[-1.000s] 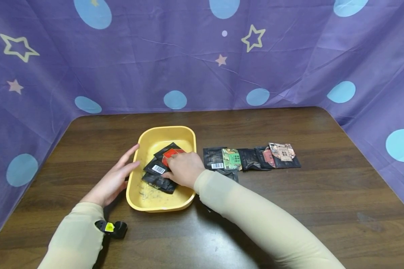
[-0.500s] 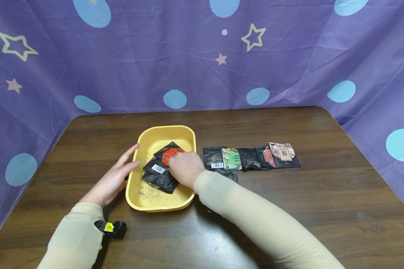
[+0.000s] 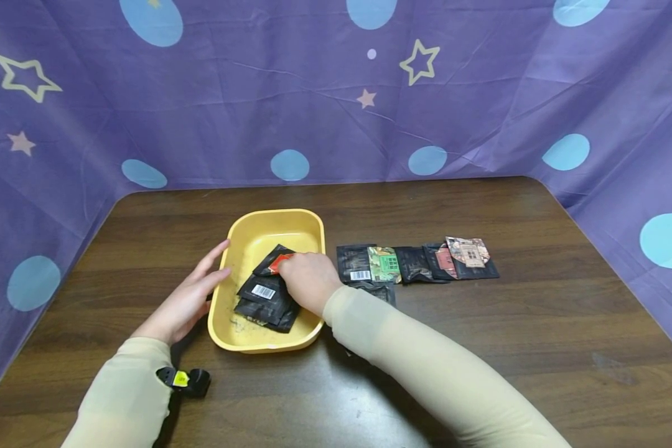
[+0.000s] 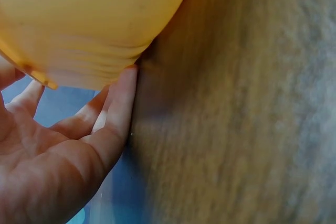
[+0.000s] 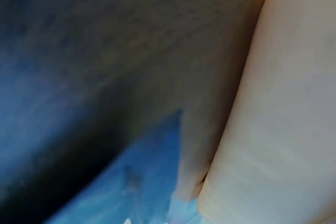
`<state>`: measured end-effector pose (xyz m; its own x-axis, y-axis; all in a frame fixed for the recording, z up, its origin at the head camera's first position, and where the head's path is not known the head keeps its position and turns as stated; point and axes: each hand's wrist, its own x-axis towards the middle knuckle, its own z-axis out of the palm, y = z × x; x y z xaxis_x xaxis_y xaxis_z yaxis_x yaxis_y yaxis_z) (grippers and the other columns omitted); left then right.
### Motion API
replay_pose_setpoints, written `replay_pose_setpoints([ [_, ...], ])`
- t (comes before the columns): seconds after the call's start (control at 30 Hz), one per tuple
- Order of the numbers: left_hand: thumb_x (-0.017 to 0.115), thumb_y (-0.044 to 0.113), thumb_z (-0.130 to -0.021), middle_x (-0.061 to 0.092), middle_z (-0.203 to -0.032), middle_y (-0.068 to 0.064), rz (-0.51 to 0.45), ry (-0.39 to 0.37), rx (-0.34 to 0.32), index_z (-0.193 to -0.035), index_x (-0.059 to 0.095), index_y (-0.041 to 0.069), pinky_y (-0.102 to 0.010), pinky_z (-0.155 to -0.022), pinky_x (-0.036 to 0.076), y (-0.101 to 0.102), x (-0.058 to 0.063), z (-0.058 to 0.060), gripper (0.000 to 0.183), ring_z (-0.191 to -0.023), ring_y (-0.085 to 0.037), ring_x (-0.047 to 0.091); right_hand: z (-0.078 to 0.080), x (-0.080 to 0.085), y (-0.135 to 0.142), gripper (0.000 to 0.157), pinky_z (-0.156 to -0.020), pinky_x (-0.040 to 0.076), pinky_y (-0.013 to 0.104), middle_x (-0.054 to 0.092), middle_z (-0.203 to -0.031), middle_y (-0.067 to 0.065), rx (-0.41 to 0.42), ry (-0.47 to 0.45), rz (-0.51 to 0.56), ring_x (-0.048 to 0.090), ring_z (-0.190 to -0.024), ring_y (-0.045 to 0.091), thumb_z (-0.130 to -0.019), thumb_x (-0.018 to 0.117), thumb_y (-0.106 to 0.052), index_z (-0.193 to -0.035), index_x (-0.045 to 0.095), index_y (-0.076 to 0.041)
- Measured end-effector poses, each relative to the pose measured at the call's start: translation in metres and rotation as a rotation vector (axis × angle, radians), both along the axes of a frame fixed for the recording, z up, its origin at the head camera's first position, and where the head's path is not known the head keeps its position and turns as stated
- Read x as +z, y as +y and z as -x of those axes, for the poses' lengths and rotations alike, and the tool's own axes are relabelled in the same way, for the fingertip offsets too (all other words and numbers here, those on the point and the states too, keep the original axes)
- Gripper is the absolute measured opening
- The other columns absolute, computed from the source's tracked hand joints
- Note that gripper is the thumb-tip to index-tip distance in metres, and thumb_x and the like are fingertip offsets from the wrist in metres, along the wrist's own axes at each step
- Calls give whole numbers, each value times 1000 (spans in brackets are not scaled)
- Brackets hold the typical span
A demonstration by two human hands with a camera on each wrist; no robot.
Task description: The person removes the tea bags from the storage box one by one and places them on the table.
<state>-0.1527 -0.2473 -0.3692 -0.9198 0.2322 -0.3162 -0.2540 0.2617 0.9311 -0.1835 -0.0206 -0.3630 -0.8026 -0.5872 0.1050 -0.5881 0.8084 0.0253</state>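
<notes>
A yellow plastic bin (image 3: 217, 320) on the wooden table holds a loose pile of black sachets. Reaching inside over the right rim, my right hand (image 3: 310, 281) has its fingers curled down at a red-labelled sachet (image 3: 277, 264); its fingertips are hidden behind the hand. Just left lies a sachet with a white barcode (image 3: 263, 291), overlapping other black sachets (image 3: 280, 316). My left hand (image 3: 186, 298) rests its extended fingertips along the bin's left side. In the left wrist view, fingers (image 4: 123, 95) touch the bin wall (image 4: 94, 19). The right wrist view shows mainly a sleeve (image 5: 283, 103).
Right of the bin, several sachets lie in a row: a barcoded one (image 3: 356, 264), a green-labelled one (image 3: 386, 264), a plain black one (image 3: 418, 264), and pink (image 3: 445, 260) and beige (image 3: 471, 255) ones. Another sachet (image 3: 382, 290) lies below, partly behind the right sleeve.
The pile in the bin has shifted: the red-labelled sachet has slid toward me and further under my right hand, and the lower sachets have moved slightly. My left hand stays at the bin.
</notes>
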Motion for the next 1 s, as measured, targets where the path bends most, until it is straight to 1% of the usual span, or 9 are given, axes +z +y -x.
replay_pose_setpoints([
  [0.13, 41, 44, -105, -9, -166, -10, 4, -1, 3, -158, 2, 43, -55, -107, 38, 0, -1, 0, 65, -144, -39, 23, -2, 1, 1, 18, -63, 57, 38, 76, -90, 0, -8, 7, 39, 71, -77, 21, -94, 58, -12, -95, 75, -20],
  [0.23, 41, 43, -106, -8, -166, -10, 3, 0, 3, -158, 2, 43, -53, -105, 39, -1, -1, 1, 65, -144, -39, 24, -2, 0, 1, 18, -63, 56, 38, 75, -89, 0, -12, 26, 92, 71, -79, 20, -93, 59, -10, -96, 74, -18],
  [0.4, 41, 44, -105, -8, -166, -9, -1, -1, 3, -157, 2, 44, -58, -109, 34, -2, -2, 1, 66, -145, -39, 22, -2, 1, 3, 14, -65, 56, 35, 74, -90, -1, -10, 73, 206, 70, -82, 18, -92, 60, -9, -95, 72, -16],
  [0.53, 41, 44, -105, -8, -166, -9, -2, -5, 4, -157, 1, 45, -61, -110, 30, -1, -2, 2, 66, -146, -39, 20, -3, 2, 5, 14, -70, 57, 34, 73, -94, -1, -7, 59, 300, 69, -87, 17, -95, 59, -10, -98, 72, -14],
  [0.7, 41, 45, -105, -8, -166, -10, 4, 0, 8, -157, 1, 44, -58, -109, 33, -1, -2, 1, 66, -145, -39, 22, -3, 2, 9, 16, -79, 56, 31, 73, -101, -1, 14, 62, 415, 68, -95, 17, -99, 58, -13, -106, 71, -14],
  [0.77, 41, 45, -105, -8, -166, -9, 2, 3, 9, -157, 1, 44, -58, -108, 34, -1, -2, 1, 66, -144, -39, 23, -4, 2, 11, 15, -84, 55, 31, 72, -103, 0, 29, 74, 466, 67, -97, 17, -99, 58, -12, -107, 70, -13],
  [0.87, 41, 44, -105, -9, -166, -8, 0, -2, 12, -157, 1, 45, -60, -110, 30, -1, -2, 1, 66, -145, -39, 22, -4, 3, 15, 14, -90, 53, 30, 71, -106, 1, 41, 69, 545, 66, -101, 17, -99, 58, -11, -108, 69, -12],
  [1.0, 41, 44, -105, -10, -166, -8, -2, -7, 11, -157, 1, 45, -61, -111, 28, 0, -2, 1, 66, -146, -39, 20, -5, 6, 20, 14, -93, 53, 30, 72, -105, 2, 51, 72, 673, 67, -102, 18, -100, 58, -12, -107, 70, -11],
])
